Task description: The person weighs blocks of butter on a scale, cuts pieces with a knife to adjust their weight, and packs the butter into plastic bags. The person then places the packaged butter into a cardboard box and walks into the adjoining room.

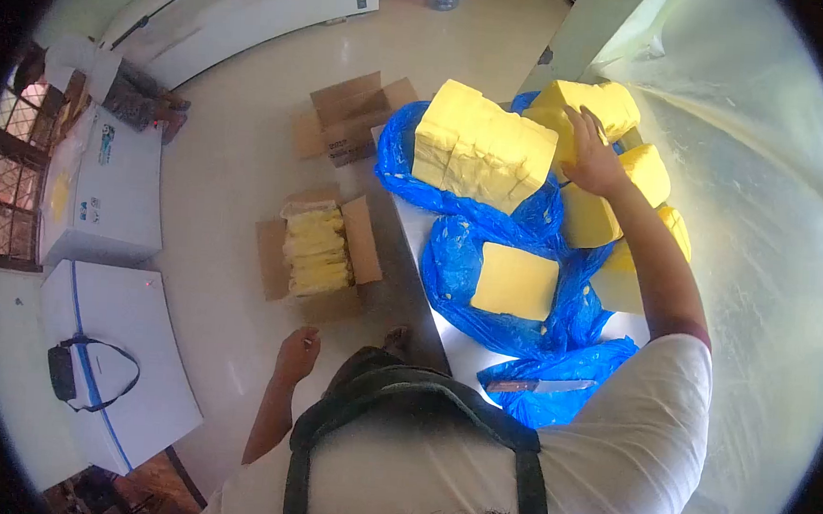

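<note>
My right hand rests with fingers apart against a big yellow block at the back of the table. Left of it, a large rough yellow block sits on blue plastic. Nearer me, a smaller flat-topped yellow block lies on more blue plastic. More yellow blocks stand along the right side, partly behind my arm. A knife with a brown handle lies on blue plastic at the near edge. My left hand hangs beside the table with curled fingers; whether it holds something is unclear.
An open carton of wrapped yellow pieces and another open carton stand on the floor left of the table. White freezers line the left wall, where a person is partly visible. Clear plastic sheeting hangs right.
</note>
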The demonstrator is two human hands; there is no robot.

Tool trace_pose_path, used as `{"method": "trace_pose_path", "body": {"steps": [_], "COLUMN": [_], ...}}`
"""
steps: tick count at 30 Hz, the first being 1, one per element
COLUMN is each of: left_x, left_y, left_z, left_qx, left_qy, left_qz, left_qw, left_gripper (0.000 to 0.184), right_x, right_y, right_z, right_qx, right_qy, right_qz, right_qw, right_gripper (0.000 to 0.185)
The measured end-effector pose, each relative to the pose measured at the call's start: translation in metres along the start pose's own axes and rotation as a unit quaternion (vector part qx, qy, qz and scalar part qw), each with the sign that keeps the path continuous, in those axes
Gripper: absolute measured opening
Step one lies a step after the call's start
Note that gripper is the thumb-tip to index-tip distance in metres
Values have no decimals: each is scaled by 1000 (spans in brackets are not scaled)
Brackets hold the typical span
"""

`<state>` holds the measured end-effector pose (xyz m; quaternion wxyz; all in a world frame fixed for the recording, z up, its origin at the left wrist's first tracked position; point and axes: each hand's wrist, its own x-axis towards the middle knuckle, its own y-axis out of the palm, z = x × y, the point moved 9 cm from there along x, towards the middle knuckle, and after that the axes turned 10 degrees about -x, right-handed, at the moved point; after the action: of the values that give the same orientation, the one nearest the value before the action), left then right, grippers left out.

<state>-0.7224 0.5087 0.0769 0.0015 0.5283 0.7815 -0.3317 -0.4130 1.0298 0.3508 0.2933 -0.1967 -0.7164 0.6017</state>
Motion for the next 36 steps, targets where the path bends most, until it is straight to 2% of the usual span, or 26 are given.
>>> {"method": "trace_pose_path", "body": {"steps": [1,3,4,5,7,8,9,11,12,14,18,20,22,25,27,29,31,32,33,34,35,36], "left_x": [0,-1,-1,-2,3,5,8,11,11,12,5,2,1,-2,-5,-7,-6,-7,-7,-6,-2,2], "left_y": [-1,-1,1,3,8,8,8,5,4,2,1,1,1,-2,-9,-16,-12,-10,-9,-7,-5,-3], "left_z": [6,8,6,5,10,6,3,-4,-3,1,10,12,16,23,25,18,33,34,35,26,16,6], "left_qx": [0,-2,9,19,16,15,15,18,17,30,46,0,-4,1,9,40,25,13,17,20,25,36], "left_qy": [-9,-17,-24,-30,-16,-3,-1,-45,-43,-42,-20,-6,-6,-8,-8,-23,-21,-17,-18,-19,-19,-15], "left_qz": [-5,-9,-1,7,15,22,23,17,16,10,12,14,19,17,11,-1,11,23,29,47,67,81], "left_qw": [1000,1000,1000,999,1000,1000,1000,999,999,999,999,1000,1000,1000,1000,999,999,1000,999,999,997,996], "left_gripper": [29,29,29,28,28,28,28,28,28,28,28,30,30,31,31,30,31,32,32,31,31,31], "right_x": [-4,-17,-23,-21,-31,-28,-23,-17,-16,-14,-7,-1,13,23,10,-1,-11,-8,-7,-8,-12,-18], "right_y": [5,9,-3,5,4,17,19,45,47,52,51,27,39,38,32,30,16,-5,-30,-31,-48,-73], "right_z": [2,-15,-9,-3,-22,-34,-38,-49,-46,-42,-37,-22,-48,-48,-52,-62,-75,-76,-71,-90,-95,-89], "right_qx": [-2,178,124,121,83,134,133,89,89,54,26,26,14,-28,-4,-8,29,7,-29,98,122,126], "right_qy": [1,116,141,141,275,318,319,410,410,401,379,361,336,295,332,334,321,329,308,332,326,326], "right_qz": [-2,-63,-151,-150,-270,-245,-247,-80,-82,-84,-54,7,17,55,10,24,-59,-53,-73,-25,-14,-20], "right_qw": [1000,975,971,971,919,906,905,904,904,911,923,932,942,954,943,942,945,943,948,938,937,937], "right_gripper": [99,96,92,92,90,72,72,62,62,50,50,52,53,54,56,61,63,45,41,38,46,43]}}
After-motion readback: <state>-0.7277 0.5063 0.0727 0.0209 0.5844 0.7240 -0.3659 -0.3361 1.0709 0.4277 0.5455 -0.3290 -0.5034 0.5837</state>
